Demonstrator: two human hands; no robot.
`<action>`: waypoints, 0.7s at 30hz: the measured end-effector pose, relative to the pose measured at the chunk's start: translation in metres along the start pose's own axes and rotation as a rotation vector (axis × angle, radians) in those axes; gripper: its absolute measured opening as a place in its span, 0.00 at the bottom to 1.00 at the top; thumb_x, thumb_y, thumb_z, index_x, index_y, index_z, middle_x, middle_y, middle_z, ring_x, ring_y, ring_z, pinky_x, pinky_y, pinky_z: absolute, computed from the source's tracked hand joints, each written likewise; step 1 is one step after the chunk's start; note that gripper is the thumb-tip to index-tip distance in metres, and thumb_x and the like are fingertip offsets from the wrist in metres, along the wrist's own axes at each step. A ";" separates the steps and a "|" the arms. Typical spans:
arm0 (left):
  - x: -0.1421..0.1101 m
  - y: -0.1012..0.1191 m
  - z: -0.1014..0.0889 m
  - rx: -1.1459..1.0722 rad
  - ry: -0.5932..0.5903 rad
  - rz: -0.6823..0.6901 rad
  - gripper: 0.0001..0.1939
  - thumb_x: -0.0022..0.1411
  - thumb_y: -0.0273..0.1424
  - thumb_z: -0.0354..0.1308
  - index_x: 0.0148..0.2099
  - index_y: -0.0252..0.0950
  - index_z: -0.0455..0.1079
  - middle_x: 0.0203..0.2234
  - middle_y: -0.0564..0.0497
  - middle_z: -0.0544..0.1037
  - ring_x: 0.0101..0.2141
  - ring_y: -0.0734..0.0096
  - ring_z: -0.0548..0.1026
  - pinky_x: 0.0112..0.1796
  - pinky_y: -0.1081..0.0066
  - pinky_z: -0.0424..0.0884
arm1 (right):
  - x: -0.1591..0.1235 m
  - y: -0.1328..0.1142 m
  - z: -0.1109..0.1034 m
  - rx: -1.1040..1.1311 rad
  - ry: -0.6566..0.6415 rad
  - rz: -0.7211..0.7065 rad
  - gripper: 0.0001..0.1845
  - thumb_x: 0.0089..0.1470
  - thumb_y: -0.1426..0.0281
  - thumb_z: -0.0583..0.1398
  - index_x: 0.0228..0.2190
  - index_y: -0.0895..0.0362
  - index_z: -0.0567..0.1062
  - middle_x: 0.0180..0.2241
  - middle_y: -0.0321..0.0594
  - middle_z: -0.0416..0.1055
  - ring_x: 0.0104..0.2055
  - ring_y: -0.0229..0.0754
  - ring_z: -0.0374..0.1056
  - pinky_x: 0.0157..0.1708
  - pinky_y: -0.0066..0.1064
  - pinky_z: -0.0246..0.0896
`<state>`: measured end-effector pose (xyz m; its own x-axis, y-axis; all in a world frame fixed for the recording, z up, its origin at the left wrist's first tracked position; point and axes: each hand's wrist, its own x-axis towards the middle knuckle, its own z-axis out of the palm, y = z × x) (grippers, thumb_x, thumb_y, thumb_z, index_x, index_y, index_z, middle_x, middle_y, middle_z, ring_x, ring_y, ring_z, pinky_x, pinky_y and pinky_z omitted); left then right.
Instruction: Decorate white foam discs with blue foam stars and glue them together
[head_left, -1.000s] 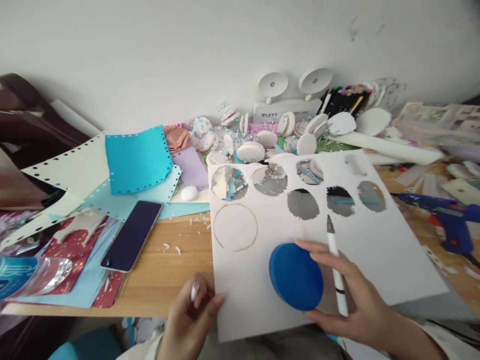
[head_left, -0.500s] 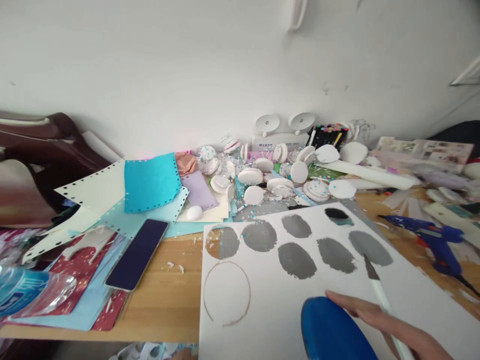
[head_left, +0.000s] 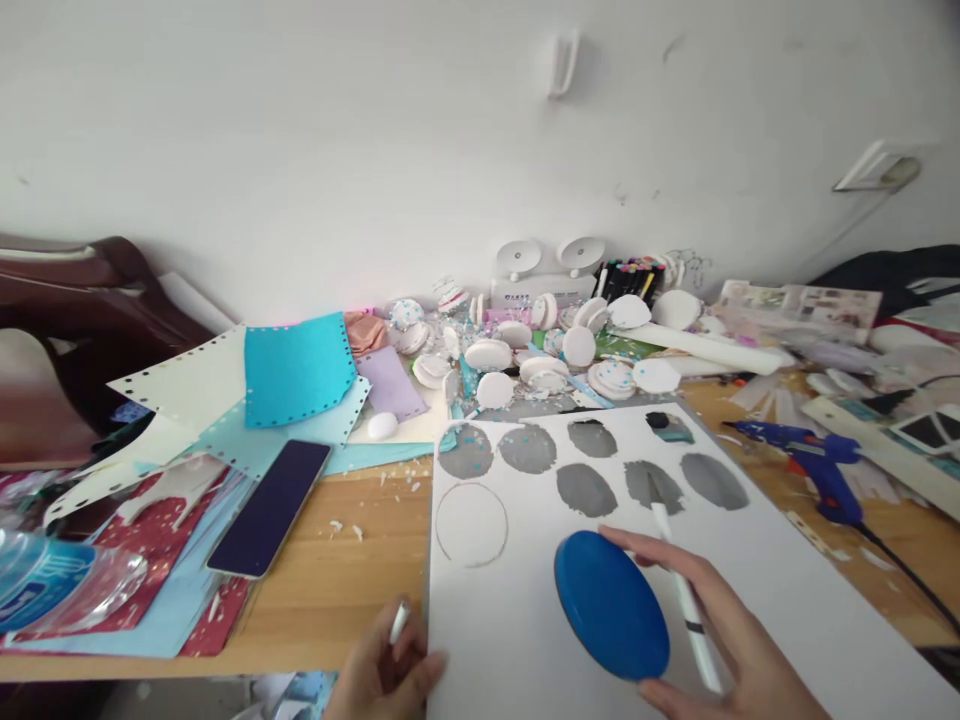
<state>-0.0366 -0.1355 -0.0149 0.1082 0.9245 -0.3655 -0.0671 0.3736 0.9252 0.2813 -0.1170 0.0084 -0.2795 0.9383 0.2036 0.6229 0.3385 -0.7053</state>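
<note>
My right hand grips the rim of a round blue disc, thumb and fingers on its right side. A white-handled craft knife passes under those fingers, its dark pointed tip towards a hole. Beneath lies a white sheet with several ragged round holes showing grey underneath. A thin drawn circle sits at the sheet's left. My left hand is closed by the sheet's left edge around a slim white stick; only its end shows.
A blue glue gun with its cord lies at right. White discs crowd the back beside markers. To the left are a phone, a plastic bottle and coloured sheets.
My left hand has come into view at the sheet's left edge. The sheet has shifted right relative to the table. My right hand and the blue disc show more fully.
</note>
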 end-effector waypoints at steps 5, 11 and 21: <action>0.019 -0.017 0.008 0.062 0.092 0.040 0.27 0.48 0.46 0.65 0.24 0.38 0.50 0.18 0.60 0.56 0.21 0.80 0.57 0.22 0.79 0.57 | 0.021 0.009 0.015 0.101 -0.090 0.000 0.38 0.48 0.64 0.63 0.57 0.50 0.53 0.60 0.49 0.59 0.60 0.53 0.59 0.55 0.42 0.62; 0.035 0.001 0.021 0.479 0.190 0.104 0.20 0.57 0.41 0.57 0.25 0.38 0.50 0.18 0.59 0.60 0.20 0.78 0.61 0.24 0.78 0.59 | 0.045 0.024 0.032 0.142 -0.169 -0.012 0.39 0.47 0.63 0.65 0.57 0.51 0.55 0.59 0.49 0.59 0.60 0.53 0.58 0.57 0.46 0.58; 0.041 0.028 0.011 1.372 -0.018 0.359 0.12 0.66 0.32 0.49 0.29 0.38 0.60 0.23 0.54 0.73 0.25 0.69 0.73 0.26 0.74 0.59 | 0.045 0.011 0.041 0.011 -0.232 -0.070 0.40 0.49 0.62 0.64 0.59 0.50 0.52 0.58 0.47 0.59 0.60 0.51 0.58 0.56 0.43 0.59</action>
<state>-0.0234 -0.0877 -0.0029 0.3050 0.9470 -0.1014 0.9073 -0.2565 0.3333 0.2456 -0.0734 -0.0185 -0.4830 0.8708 0.0916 0.5883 0.4002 -0.7027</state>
